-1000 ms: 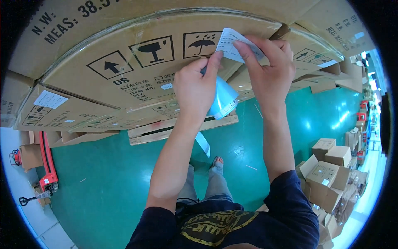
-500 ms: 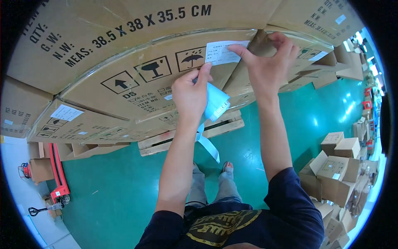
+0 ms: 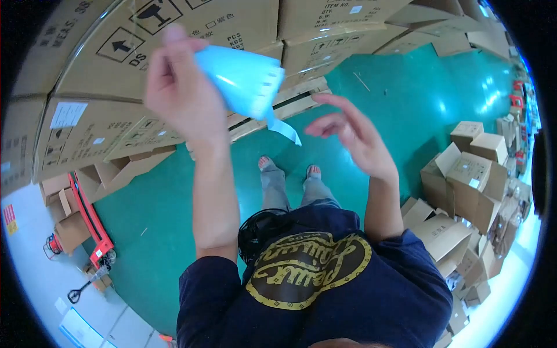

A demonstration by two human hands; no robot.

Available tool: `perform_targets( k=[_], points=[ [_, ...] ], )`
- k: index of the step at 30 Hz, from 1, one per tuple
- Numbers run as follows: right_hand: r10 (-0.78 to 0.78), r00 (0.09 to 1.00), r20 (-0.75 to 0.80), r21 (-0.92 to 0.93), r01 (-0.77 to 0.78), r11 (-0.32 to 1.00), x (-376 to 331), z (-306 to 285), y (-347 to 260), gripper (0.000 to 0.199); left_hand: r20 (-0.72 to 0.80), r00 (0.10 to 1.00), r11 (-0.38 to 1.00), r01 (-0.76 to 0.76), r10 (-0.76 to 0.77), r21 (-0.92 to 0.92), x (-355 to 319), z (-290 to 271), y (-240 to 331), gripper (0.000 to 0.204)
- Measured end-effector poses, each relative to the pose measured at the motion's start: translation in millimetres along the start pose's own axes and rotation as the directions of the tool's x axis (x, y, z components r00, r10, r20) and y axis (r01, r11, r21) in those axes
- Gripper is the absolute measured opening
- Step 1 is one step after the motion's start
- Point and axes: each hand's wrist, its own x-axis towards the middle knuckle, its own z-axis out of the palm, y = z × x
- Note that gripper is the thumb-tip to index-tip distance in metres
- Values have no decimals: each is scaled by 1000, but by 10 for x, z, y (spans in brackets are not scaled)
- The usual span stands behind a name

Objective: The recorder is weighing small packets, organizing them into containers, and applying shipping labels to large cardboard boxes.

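My left hand point(image 3: 184, 87) is closed round a light blue roll of labels point(image 3: 239, 78), up in front of the stacked cartons. A narrow strip of pale blue backing point(image 3: 285, 131) hangs off the roll's lower edge. To the right of it, my right hand point(image 3: 351, 136) is in the air over the floor, fingers apart and holding nothing. Behind my left hand is a brown carton point(image 3: 249, 23) with printed handling symbols. A white label point(image 3: 68, 115) is stuck on a carton at the left.
The stack stands on a wooden pallet point(image 3: 246, 129). A red pallet jack point(image 3: 91, 223) is at the left on the green floor point(image 3: 156, 267). Opened and closed cardboard boxes point(image 3: 464, 185) are piled at the right. My feet stand just short of the pallet.
Both hands have come away from the carton where a white label was being pressed. My left hand moved left with the roll; my right hand dropped lower. The view has shifted too.
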Motion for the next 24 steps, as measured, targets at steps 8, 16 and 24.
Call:
perform_targets(
  k=[8, 16, 24],
  points=[
    [-232, 968, -90, -129, 220, 967, -398, -388, -803, 56, 202, 956, 953, -249, 214, 170, -1023, 785, 1191, 38],
    [-358, 934, 15, 123, 354, 927, -809, -808, -1289, 51, 418, 895, 988, -132, 156, -84, -1604, 649, 1890, 29],
    [-348, 931, 109, -33, 354, 935, -1740, -656, -1143, 46, 645, 762, 954, 236, -62, -187, -2577, -372, 1754, 74]
  ],
)
